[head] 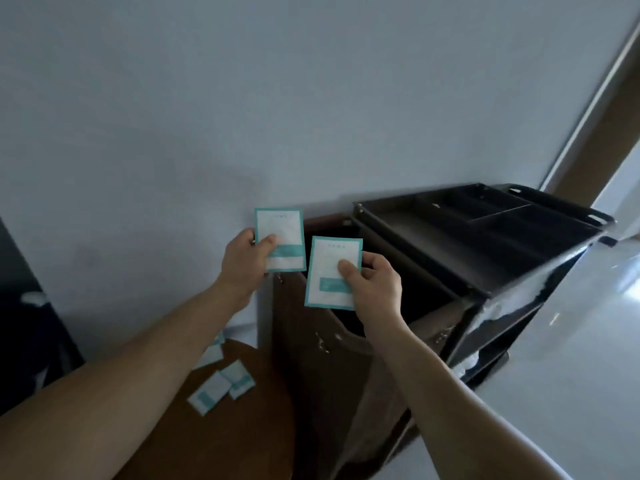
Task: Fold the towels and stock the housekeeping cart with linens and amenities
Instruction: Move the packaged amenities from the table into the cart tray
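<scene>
Head view: the person holds two flat amenity packets up in front of the housekeeping cart (pixel 491 258), which stands against the pale wall (pixel 242 98) at the right.

The left hand (pixel 242 268) pinches the left packet (pixel 281 237) at its lower left corner, thumb on the front and the other fingers behind it. The right hand (pixel 374 289) pinches the right packet (pixel 330 271) at its right edge in the same way, thumb pressed on the front. The two packets are just beside each other, the right one a little nearer and lower, both held above the left end of the cart.

The cart's dark top tray (pixel 433 230) is split by dividers into several compartments, the smaller ones at the far right. Below the hands hangs the cart's brown bag (pixel 332 382), its mouth open; its inside is too dark to tell what it holds. On the cart's shelves at the right, white linen (pixel 498 308) shows at the edge.

At the near left, a brown surface (pixel 235 438) carries a few loose packets (pixel 209 396) of the same kind, some overlapping.

Each packet is white with a teal border, a short line of small print near the top and a teal band lower down. The writing is too blurred to read.
</scene>
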